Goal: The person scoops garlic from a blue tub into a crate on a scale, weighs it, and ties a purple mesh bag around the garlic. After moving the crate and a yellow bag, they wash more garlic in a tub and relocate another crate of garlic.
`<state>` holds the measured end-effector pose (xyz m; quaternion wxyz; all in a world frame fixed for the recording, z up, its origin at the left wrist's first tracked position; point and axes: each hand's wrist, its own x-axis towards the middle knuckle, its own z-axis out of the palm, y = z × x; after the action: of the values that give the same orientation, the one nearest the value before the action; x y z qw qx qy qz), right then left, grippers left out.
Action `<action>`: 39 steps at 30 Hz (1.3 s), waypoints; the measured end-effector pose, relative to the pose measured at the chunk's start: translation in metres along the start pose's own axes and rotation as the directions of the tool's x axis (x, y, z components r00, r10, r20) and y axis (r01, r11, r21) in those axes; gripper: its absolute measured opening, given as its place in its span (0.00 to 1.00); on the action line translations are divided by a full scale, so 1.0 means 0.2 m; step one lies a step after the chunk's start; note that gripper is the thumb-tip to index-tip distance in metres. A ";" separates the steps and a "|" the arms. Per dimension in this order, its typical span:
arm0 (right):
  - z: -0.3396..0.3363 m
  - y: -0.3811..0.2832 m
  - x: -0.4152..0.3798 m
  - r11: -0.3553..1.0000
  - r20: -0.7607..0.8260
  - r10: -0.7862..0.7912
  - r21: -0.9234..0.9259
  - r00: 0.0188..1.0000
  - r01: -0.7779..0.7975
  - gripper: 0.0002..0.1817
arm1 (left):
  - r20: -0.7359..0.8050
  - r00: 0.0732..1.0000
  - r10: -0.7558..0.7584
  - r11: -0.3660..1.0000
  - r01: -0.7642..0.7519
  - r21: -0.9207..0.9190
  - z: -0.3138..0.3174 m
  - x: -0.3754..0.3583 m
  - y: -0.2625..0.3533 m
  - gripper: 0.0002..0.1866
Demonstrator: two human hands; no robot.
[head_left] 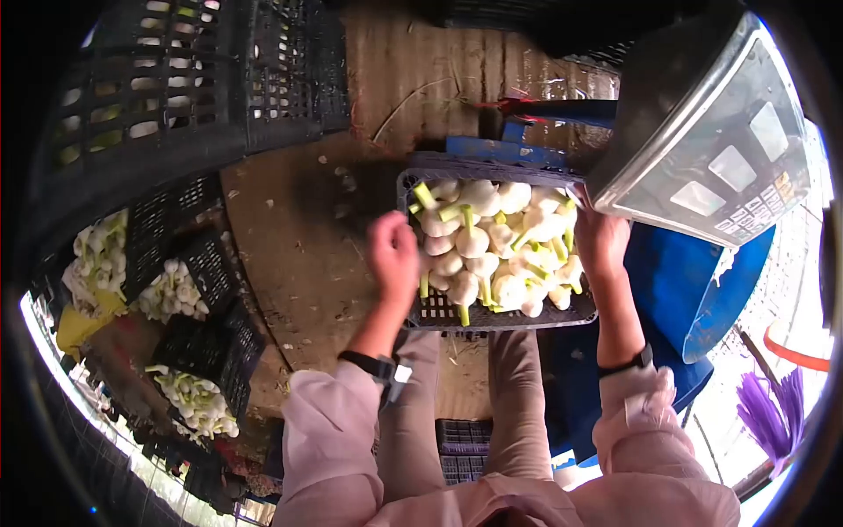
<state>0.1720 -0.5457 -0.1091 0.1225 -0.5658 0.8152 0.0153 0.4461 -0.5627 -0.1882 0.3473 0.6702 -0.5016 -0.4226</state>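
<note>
A black plastic crate (531, 320) full of garlic bulbs (474, 241) with short green stems lies in front of me, on a blue frame (505, 149). My left hand (392, 256) is beside the crate's left edge, its fingers curled in and slightly blurred; the inside of the hand is hidden. At the crate's right rim my right hand (604, 239) is closed on the edge, with its fingertips partly covered. Right above that hand leans a scale's silver display unit (711, 149) with a keypad.
Large black crates (237, 79) stand at the upper left with pale produce inside. More garlic (189, 400) lies in and around smaller crates on the left. A blue barrel (702, 281) is at the right, near a purple bundle of strands (773, 413). Brown flooring (299, 255) shows between.
</note>
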 end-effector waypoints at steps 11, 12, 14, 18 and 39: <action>0.63 0.69 -0.14 0.994 -0.050 0.109 0.016 0.993 -0.108 0.12 | 0.252 0.928 -0.274 0.921 0.329 -0.208 -0.02 0.37 -0.20 0.11; 0.67 0.71 -0.14 0.987 -0.031 0.141 -0.072 0.990 -0.143 0.13 | 0.268 0.921 -0.284 0.901 0.352 -0.253 0.01 0.38 -0.22 0.13; 0.49 0.51 -0.09 0.996 -0.114 0.089 -0.016 0.990 -0.091 0.12 | 0.286 0.889 -0.357 0.924 0.382 -0.035 0.06 0.39 -0.29 0.20; 0.01 -0.10 0.13 0.961 -0.174 -0.185 0.175 0.967 0.215 0.06 | 0.582 0.504 -0.638 0.594 0.803 -0.044 0.10 0.48 -0.27 0.15; 0.80 -0.71 0.77 0.850 0.551 -0.524 0.295 0.649 0.436 0.14 | 0.164 0.926 -0.341 0.912 0.368 -0.183 0.13 0.51 -0.40 0.06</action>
<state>0.2825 -0.7129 -0.2805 0.4178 -0.7152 0.5494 0.1095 0.4669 -0.6420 -0.2911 0.3006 0.6812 -0.3452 -0.5713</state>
